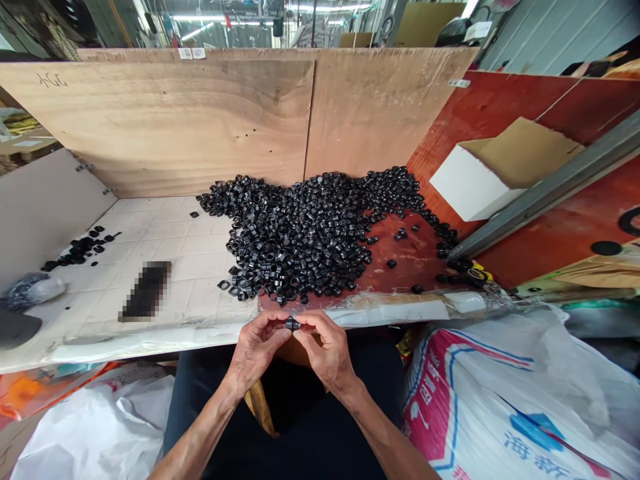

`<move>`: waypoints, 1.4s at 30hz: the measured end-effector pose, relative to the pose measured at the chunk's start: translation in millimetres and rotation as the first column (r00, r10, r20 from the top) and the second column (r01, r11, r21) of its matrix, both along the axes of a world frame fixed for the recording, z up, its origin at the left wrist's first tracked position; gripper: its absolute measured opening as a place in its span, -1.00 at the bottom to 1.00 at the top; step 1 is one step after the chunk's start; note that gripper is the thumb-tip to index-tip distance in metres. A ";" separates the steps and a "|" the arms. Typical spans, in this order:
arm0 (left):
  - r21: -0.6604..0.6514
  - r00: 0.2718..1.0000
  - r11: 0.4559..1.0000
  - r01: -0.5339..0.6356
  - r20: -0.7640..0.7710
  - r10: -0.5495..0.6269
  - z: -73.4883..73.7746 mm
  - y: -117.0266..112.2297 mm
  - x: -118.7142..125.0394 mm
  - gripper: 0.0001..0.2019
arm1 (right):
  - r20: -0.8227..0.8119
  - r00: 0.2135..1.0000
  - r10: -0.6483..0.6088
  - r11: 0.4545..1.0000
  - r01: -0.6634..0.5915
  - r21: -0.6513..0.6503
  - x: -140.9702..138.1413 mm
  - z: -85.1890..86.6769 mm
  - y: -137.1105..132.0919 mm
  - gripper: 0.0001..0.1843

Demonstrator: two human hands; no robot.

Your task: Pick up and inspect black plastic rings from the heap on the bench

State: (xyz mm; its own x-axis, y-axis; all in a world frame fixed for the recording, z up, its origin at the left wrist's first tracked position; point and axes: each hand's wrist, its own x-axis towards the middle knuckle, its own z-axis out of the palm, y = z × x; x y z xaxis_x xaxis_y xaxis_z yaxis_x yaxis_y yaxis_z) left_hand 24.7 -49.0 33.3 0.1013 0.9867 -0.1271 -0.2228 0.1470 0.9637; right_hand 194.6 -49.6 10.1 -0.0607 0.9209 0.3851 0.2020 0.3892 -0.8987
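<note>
Between my two hands, at the table's front edge, is a small black ring-shaped plastic part [292,324]. My left hand [257,347] pinches it from the left with thumb and forefinger. From the other side my right hand [326,348] grips it the same way, fingers curled. Fingertips cover the part's ends, so its exact kind is unclear. Just beyond my hands lies a large heap of similar black parts [300,233], many of them open rings.
A wooden board [200,120] closes off the back. An open carton [475,180] stands at right beside a metal bar [550,187]. Several black pieces [83,250] lie far left, near a blurred dark rectangle [145,291]. Printed white sacks [500,400] fill the lower right.
</note>
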 end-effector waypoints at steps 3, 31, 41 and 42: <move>0.027 1.000 0.999 0.019 -0.012 -0.019 0.9 -0.7 1.3 -0.74 | 0.032 0.999 -0.015 0.999 0.016 -0.034 0.1 -3.7 -0.4 -0.86; -0.078 1.000 0.997 0.015 0.002 -0.015 -3.9 -1.9 -1.4 -0.68 | 0.044 0.998 -0.041 0.999 0.042 -0.013 -6.2 -4.9 4.5 -0.76; 0.030 0.999 0.999 0.018 -0.034 -0.017 -2.3 -3.4 11.8 -0.71 | 0.185 0.981 0.057 0.995 -0.040 -0.096 16.7 10.7 1.5 -0.81; 0.030 0.999 0.999 0.024 -0.036 -0.023 -1.7 -3.2 12.1 -0.70 | 0.202 0.978 0.054 0.995 -0.035 -0.095 18.6 11.3 1.4 -0.82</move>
